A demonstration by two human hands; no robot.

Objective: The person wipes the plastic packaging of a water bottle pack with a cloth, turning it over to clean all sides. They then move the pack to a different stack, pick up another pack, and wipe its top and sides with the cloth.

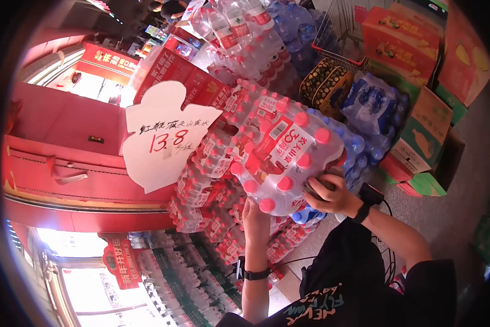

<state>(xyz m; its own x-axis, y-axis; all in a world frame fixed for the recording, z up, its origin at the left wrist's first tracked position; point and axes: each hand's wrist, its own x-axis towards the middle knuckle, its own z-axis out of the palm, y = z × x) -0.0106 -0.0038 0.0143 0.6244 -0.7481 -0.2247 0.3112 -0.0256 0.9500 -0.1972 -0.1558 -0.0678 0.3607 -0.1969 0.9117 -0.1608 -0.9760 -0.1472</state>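
Observation:
A shrink-wrapped pack of bottled water [266, 158] with red caps and a red-and-white label lies on top of a stack of similar packs [207, 188]. My left hand [254, 218] grips its near left corner; most of those fingers are hidden behind the pack. On the near right side, my right hand [331, 194] has its fingers curled against the plastic wrap. Both wrists wear black bands. Blue-capped water packs [359, 144] sit beside and below on the right.
A white handwritten price sign [168, 136] stands left of the stack. Red panels [76, 158] are farther left. Cardboard boxes [403, 43], a black patterned bag [325, 82] and a shopping cart [340, 52] stand to the right. Green-labelled bottle packs [182, 278] are at lower left.

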